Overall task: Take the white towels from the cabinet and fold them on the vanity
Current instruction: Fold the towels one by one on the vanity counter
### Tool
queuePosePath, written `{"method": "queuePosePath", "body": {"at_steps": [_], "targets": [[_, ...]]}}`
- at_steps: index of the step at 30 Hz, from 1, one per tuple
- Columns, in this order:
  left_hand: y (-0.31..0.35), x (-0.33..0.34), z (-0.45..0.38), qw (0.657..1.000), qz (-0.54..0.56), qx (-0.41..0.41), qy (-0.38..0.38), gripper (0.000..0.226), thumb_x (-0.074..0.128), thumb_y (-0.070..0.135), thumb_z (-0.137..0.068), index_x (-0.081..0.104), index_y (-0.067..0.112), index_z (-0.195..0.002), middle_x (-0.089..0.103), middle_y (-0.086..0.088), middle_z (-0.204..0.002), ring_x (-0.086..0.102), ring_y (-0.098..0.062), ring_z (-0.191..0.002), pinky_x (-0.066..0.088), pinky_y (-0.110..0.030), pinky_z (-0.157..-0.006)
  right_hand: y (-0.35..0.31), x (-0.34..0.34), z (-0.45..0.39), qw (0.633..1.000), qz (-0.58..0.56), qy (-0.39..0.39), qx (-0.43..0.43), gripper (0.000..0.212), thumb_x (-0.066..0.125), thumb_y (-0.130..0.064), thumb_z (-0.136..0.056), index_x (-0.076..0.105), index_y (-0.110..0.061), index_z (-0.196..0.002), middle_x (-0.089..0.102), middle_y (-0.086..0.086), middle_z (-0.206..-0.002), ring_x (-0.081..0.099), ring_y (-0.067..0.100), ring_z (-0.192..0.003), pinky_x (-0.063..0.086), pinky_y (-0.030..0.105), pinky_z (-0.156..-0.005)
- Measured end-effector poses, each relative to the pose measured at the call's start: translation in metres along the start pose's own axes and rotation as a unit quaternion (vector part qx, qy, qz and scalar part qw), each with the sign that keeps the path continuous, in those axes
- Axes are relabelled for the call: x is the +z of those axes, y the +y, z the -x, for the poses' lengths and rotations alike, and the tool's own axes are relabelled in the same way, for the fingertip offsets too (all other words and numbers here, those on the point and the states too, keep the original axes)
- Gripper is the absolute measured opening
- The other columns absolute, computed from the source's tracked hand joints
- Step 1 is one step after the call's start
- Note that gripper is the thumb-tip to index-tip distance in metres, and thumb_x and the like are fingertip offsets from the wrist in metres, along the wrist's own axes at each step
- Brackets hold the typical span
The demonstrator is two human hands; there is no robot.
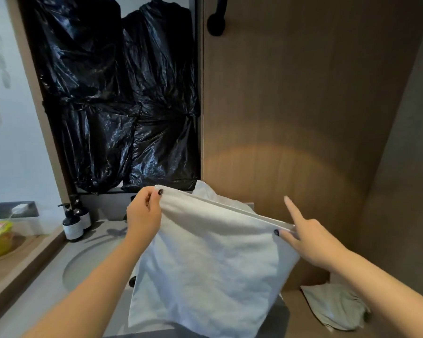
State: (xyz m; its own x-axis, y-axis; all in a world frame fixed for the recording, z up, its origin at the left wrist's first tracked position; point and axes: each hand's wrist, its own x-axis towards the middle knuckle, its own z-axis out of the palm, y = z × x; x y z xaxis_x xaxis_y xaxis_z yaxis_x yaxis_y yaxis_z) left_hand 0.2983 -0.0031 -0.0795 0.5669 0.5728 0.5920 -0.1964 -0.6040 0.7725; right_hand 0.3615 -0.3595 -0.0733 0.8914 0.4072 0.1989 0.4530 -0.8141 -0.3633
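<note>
The white towel (213,259) hangs doubled above the vanity surface (47,296), its top edge running from the left hand (143,215), pinching the far corner, down-right to the right hand (308,240), pinching the nearer corner with forefinger outstretched.

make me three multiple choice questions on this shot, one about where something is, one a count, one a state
1. Where do the pump bottles stand?
A. behind the sink basin, at its far left
B. on the floor
C. on the wooden surface at right

2. How many pump bottles show?
A. one
B. two
C. four

3. How is the white towel held?
A. lying flat, untouched
B. bunched in one fist
C. hanging, pinched at both top corners

Answers: 1 A, they sit past the basin's rim by the wall. 2 B, two dark bottles side by side. 3 C, the left hand and right hand each pinch a corner.
</note>
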Motion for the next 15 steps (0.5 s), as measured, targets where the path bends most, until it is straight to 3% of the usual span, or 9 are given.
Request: {"method": "queuePosePath", "body": {"at_steps": [1, 2, 3, 4, 6, 8, 12, 15], "targets": [[-0.001, 0.000, 0.003, 1.000, -0.003, 0.017, -0.010, 0.019, 0.052, 0.019, -0.101, 0.059, 0.026, -0.086, 0.059, 0.009, -0.073, 0.053, 0.002, -0.067, 0.039, -0.010, -0.060, 0.000, -0.004, -0.004, 0.999, 0.033, -0.009, 0.023, 0.073, 0.052, -0.041, -0.099, 0.004, -0.033, -0.153, 0.067, -0.011, -0.081, 0.064, 0.006, -0.064, 0.053, 0.021, -0.055], [-0.002, 0.000, 0.005, 0.999, -0.006, 0.032, -0.019, 0.015, 0.054, 0.017, -0.100, 0.062, 0.025, -0.091, 0.062, 0.009, -0.075, 0.054, 0.003, -0.070, 0.039, -0.009, -0.062, 0.002, -0.007, -0.009, 0.997, 0.066, -0.022, 0.044, 0.059, 0.051, -0.040, -0.099, 0.025, -0.026, -0.151, 0.069, -0.005, -0.088, 0.065, 0.008, -0.069, 0.053, 0.022, -0.059], [-0.003, 0.001, 0.008, 0.999, -0.010, 0.042, -0.025, 0.013, 0.057, 0.015, -0.099, 0.064, 0.024, -0.094, 0.064, 0.009, -0.077, 0.056, 0.004, -0.072, 0.039, -0.007, -0.063, 0.004, -0.011, -0.014, 0.994, 0.087, -0.033, 0.060, 0.039, 0.051, -0.037, -0.099, 0.047, -0.021, -0.135, 0.069, 0.000, -0.095, 0.065, 0.013, -0.077, 0.051, 0.024, -0.062], [-0.004, 0.002, 0.010, 0.998, -0.012, 0.048, -0.028, 0.013, 0.058, 0.013, -0.098, 0.065, 0.023, -0.095, 0.064, 0.009, -0.078, 0.056, 0.005, -0.073, 0.040, -0.006, -0.064, 0.005, -0.013, -0.017, 0.993, 0.088, -0.036, 0.072, 0.022, 0.053, -0.032, -0.099, 0.058, -0.018, -0.116, 0.069, 0.004, -0.098, 0.065, 0.018, -0.083, 0.048, 0.025, -0.062], [-0.004, 0.004, 0.013, 0.999, -0.009, 0.044, -0.021, 0.013, 0.058, 0.012, -0.098, 0.064, 0.023, -0.094, 0.064, 0.010, -0.078, 0.056, 0.008, -0.073, 0.040, -0.005, -0.064, 0.010, -0.013, -0.019, 0.996, 0.043, -0.007, 0.078, 0.009, 0.056, -0.012, -0.093, 0.063, -0.015, -0.098, 0.066, 0.006, -0.096, 0.063, 0.022, -0.088, 0.046, 0.023, -0.061], [-0.005, 0.005, 0.014, 1.000, -0.001, 0.023, -0.015, 0.013, 0.057, 0.013, -0.098, 0.062, 0.023, -0.094, 0.062, 0.010, -0.077, 0.056, 0.005, -0.070, 0.040, -0.007, -0.062, 0.012, -0.012, -0.016, 0.996, -0.020, 0.035, 0.082, 0.015, 0.060, -0.003, -0.086, 0.067, -0.015, -0.093, 0.066, 0.005, -0.093, 0.062, 0.018, -0.084, 0.045, 0.019, -0.059], [-0.001, 0.009, 0.021, 0.999, 0.040, -0.008, -0.020, 0.012, 0.054, 0.018, -0.101, 0.060, 0.023, -0.092, 0.060, 0.002, -0.076, 0.052, -0.011, -0.066, 0.041, -0.024, -0.062, 0.011, -0.013, -0.003, 0.991, -0.080, 0.071, 0.084, 0.012, 0.078, -0.019, -0.081, 0.067, -0.020, -0.084, 0.067, 0.000, -0.083, 0.062, 0.013, -0.078, 0.041, 0.016, -0.056], [0.011, 0.014, 0.025, 0.997, 0.074, -0.028, -0.011, 0.015, 0.051, 0.027, -0.102, 0.062, 0.019, -0.095, 0.060, 0.005, -0.077, 0.051, -0.005, -0.066, 0.041, -0.021, -0.060, 0.012, -0.017, 0.005, 0.989, -0.088, 0.099, 0.072, 0.016, 0.077, -0.033, -0.082, 0.070, -0.019, -0.086, 0.068, -0.002, -0.081, 0.063, 0.013, -0.079, 0.044, 0.020, -0.059]]}}
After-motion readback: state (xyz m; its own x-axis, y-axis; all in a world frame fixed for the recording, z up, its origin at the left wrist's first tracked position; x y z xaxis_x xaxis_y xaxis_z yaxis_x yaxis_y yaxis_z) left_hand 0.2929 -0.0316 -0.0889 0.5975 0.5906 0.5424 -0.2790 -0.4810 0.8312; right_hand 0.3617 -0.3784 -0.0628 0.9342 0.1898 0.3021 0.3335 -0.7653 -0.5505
